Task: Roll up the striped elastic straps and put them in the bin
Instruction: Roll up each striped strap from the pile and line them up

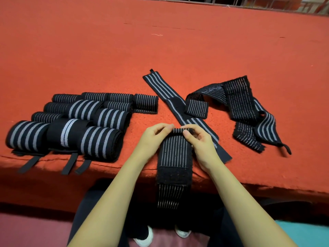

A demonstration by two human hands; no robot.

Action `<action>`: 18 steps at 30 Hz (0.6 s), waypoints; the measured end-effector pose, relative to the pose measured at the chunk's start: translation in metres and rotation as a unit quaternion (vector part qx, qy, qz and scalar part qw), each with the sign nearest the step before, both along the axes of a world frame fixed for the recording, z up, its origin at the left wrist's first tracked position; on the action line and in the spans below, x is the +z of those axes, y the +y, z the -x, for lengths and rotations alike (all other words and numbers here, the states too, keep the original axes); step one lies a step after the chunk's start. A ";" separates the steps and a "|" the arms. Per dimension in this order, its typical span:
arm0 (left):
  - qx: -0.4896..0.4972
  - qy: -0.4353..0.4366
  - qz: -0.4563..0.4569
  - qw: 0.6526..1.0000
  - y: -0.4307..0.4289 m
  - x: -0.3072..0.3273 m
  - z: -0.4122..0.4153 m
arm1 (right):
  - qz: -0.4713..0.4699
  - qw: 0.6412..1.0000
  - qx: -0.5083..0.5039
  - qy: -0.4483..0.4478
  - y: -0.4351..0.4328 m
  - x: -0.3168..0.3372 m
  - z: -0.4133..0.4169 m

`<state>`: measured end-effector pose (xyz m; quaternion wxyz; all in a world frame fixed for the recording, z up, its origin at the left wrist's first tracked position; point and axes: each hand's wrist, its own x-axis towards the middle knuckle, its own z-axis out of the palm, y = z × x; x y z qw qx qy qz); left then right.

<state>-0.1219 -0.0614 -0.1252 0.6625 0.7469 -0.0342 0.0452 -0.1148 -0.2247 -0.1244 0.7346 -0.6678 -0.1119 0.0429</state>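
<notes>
A black strap with thin pale stripes [175,152] lies lengthwise in front of me, its near end hanging over the table edge. Its far end is curled into a small roll. My left hand [154,136] pinches the left side of that roll. My right hand [197,139] pinches the right side, thumb on top. Beyond my hands a flat wide-striped strap [164,90] lies diagonally. Loose unrolled straps [238,102] sprawl to the right. Several rolled straps [71,120] sit in rows on the left. No bin is in view.
The table is covered in orange-red felt [160,41] stretching far back. Its front edge [267,186] runs just below my wrists. Black tabs from the rolled straps dangle over the edge at left. My legs and white shoes [144,237] show below.
</notes>
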 end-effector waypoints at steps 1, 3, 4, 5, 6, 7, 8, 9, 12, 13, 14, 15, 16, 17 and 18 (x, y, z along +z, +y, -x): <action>-0.003 -0.004 -0.010 1.000 0.001 -0.001 0.000 | 0.004 1.000 0.001 -0.001 0.000 -0.001 0.000; -0.003 -0.008 -0.009 1.000 0.002 -0.003 -0.001 | 0.004 1.000 0.003 0.009 0.001 -0.001 0.000; -0.003 -0.010 -0.003 1.000 0.002 -0.004 -0.001 | 0.003 1.000 0.001 0.013 0.001 -0.002 0.000; -0.005 -0.013 -0.001 1.000 0.002 -0.005 -0.001 | 0.011 1.000 -0.007 0.014 0.002 -0.003 -0.001; -0.008 -0.017 -0.005 1.000 0.002 -0.005 0.000 | 0.026 0.999 -0.019 0.013 0.003 -0.004 -0.001; -0.008 -0.024 -0.018 1.000 0.002 -0.006 0.000 | 0.045 0.999 -0.028 0.012 0.005 -0.005 -0.002; -0.007 -0.031 -0.035 0.999 0.003 -0.006 0.000 | 0.060 0.998 -0.033 0.013 0.006 -0.005 -0.003; -0.006 -0.041 -0.050 0.998 0.003 -0.006 0.000 | 0.069 0.997 -0.032 0.014 0.007 -0.006 -0.003; -0.003 -0.056 -0.057 0.997 0.002 -0.005 0.001 | 0.079 0.996 -0.025 -0.009 0.006 -0.006 -0.002; -0.002 -0.049 -0.048 0.998 0.001 -0.004 0.000 | 0.073 0.997 -0.024 -0.021 0.006 -0.006 -0.001; -0.003 -0.035 -0.039 0.999 0.000 -0.003 0.000 | 0.063 0.997 -0.023 -0.030 0.005 -0.005 0.001; -0.004 -0.021 -0.039 0.999 -0.001 -0.003 0.000 | 0.056 0.997 -0.022 -0.039 0.004 -0.004 0.001; -0.005 -0.014 -0.049 0.999 -0.001 -0.003 -0.001 | 0.054 0.997 -0.021 -0.048 0.003 -0.004 0.002; -0.006 -0.011 -0.062 0.998 -0.002 -0.004 -0.001 | 0.056 0.997 -0.019 -0.056 0.003 -0.003 0.002; -0.006 -0.012 -0.069 0.998 -0.002 -0.005 -0.001 | 0.058 0.996 -0.017 -0.059 0.003 -0.002 0.002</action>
